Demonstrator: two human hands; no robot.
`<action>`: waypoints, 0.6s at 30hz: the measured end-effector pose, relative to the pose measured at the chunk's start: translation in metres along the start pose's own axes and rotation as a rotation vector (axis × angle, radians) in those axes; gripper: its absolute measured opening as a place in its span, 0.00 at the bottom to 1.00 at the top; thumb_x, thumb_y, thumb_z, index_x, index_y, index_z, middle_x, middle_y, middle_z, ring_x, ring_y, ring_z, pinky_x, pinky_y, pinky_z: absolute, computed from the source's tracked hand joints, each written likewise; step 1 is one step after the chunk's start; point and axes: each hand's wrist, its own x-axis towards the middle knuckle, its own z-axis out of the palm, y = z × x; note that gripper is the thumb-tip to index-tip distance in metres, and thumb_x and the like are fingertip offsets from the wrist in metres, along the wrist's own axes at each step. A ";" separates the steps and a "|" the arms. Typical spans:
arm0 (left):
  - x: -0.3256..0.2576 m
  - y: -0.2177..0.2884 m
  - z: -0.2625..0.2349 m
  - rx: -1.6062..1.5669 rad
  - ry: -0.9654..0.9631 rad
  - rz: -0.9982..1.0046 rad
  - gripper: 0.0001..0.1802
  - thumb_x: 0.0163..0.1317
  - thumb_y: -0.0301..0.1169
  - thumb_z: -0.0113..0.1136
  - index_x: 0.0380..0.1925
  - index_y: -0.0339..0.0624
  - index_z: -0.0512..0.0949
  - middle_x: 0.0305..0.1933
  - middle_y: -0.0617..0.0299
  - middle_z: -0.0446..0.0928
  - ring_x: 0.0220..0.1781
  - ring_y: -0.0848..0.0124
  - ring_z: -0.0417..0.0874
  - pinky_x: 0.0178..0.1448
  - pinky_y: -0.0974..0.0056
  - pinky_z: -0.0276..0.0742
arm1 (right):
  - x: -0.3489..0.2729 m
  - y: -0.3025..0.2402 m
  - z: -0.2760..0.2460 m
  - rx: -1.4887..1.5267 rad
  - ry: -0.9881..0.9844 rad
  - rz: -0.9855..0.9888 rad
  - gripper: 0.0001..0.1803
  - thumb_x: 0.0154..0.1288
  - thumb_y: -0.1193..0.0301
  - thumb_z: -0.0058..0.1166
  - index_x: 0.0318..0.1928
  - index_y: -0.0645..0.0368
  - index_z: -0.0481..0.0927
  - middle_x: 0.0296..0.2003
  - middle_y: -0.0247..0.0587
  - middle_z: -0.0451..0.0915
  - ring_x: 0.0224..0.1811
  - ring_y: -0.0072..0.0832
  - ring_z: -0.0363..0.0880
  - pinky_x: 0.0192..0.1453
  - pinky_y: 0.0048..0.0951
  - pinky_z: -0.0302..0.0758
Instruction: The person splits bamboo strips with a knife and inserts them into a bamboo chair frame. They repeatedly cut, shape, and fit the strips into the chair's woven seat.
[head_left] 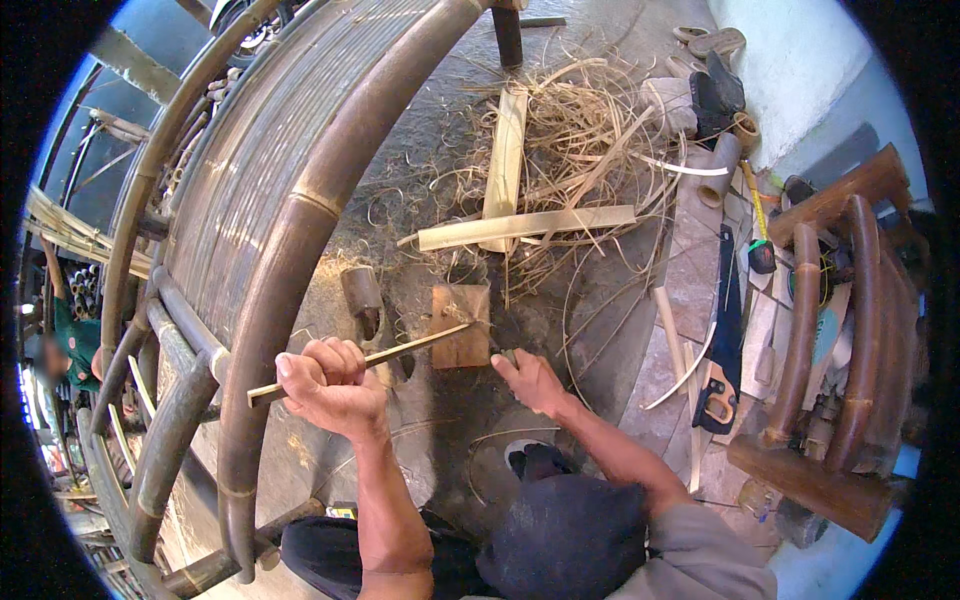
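My left hand [338, 388] is closed in a fist around a narrow bamboo strip [420, 344], dark on one face and pale at its ends. The strip slants up to the right, and its far end lies over a small wooden block [460, 352] on the floor. Just right of the block, my right hand [535, 382] is closed. Something dark shows by its thumb, too small to name. Two wider pale bamboo slats, one upright in view [506, 150] and one across it [530, 228], lie crossed beyond the block.
A large bamboo bench [300, 215] curves along my left. Thin shavings [590, 140] heap at the far side. A handsaw [722, 350], tape measure [761, 256] and bamboo chair-like frame [860, 330] are at right. A person in green [85, 345] is at far left.
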 end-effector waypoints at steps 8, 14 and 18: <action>0.004 -0.006 0.009 -0.130 -0.028 0.058 0.25 0.78 0.54 0.48 0.29 0.46 0.66 0.22 0.67 0.58 0.21 0.77 0.56 0.25 0.68 0.56 | -0.002 0.022 0.000 0.007 -0.098 0.046 0.29 0.75 0.47 0.52 0.35 0.66 0.73 0.21 0.53 0.76 0.27 0.39 0.82 0.37 0.46 0.75; -0.022 -0.003 0.010 -0.031 -0.178 0.097 0.23 0.79 0.43 0.52 0.25 0.48 0.59 0.18 0.70 0.54 0.18 0.80 0.52 0.21 0.70 0.49 | -0.040 -0.072 -0.033 0.156 -0.201 -0.185 0.27 0.75 0.47 0.51 0.42 0.63 0.77 0.31 0.66 0.81 0.39 0.64 0.83 0.40 0.54 0.76; -0.019 -0.002 0.008 0.011 -0.071 0.081 0.26 0.80 0.43 0.49 0.21 0.51 0.54 0.17 0.71 0.50 0.17 0.81 0.48 0.20 0.70 0.44 | -0.034 -0.077 -0.022 0.085 -0.141 -0.179 0.26 0.74 0.47 0.52 0.41 0.62 0.75 0.26 0.64 0.79 0.35 0.64 0.82 0.37 0.54 0.76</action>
